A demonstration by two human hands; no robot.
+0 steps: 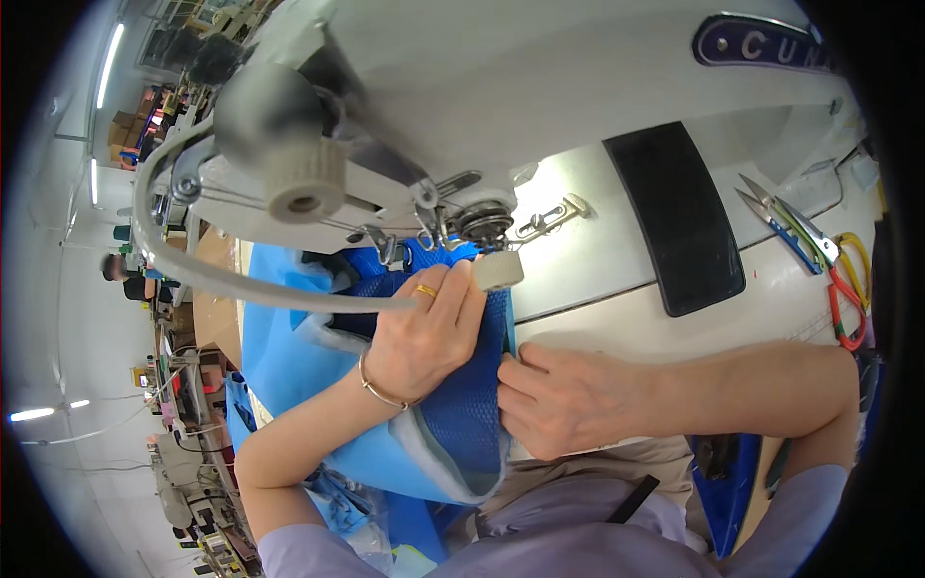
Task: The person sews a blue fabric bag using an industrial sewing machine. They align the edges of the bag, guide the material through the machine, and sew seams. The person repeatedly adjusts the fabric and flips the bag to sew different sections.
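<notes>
Nearest you, your right hand (568, 400) grasps the edge of the blue mesh fabric (464, 409), which runs from near your lap to the machine. Farther in, your left hand (426, 323) rests on it; whether it pinches, I cannot tell. Beyond stands the sewing machine (540, 91). You seem to be guiding a seam; next probably calls for steady, aligned feeding.
</notes>
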